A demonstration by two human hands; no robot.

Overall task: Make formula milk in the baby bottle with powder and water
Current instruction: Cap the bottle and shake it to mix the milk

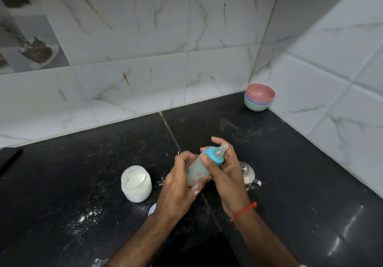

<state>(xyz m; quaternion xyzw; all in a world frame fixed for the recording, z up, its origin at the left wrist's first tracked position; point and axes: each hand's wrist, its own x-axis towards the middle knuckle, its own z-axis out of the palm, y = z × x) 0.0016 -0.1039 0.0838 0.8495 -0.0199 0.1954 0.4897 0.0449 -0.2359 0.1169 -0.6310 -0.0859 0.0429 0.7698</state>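
- The baby bottle is held in the air above the black tabletop, tilted, its long axis running from the base at lower left up to the teat at upper right.
- The left hand has its grip closed round the lower body and base; powder shows on the heel of that hand.
- The right hand has its grip closed on the blue collar, thumb on the near side, fingers curled behind the neck.
- So the collar lies at the right hand's end and the body at the left's: by my reading, any tightening would be a twist about that slanted axis, right against left.
- The open powder jar stands just left of the hands, and a steel pot sits behind the right hand, partly hidden.
- Whether the bottle already holds water and powder, I cannot tell.
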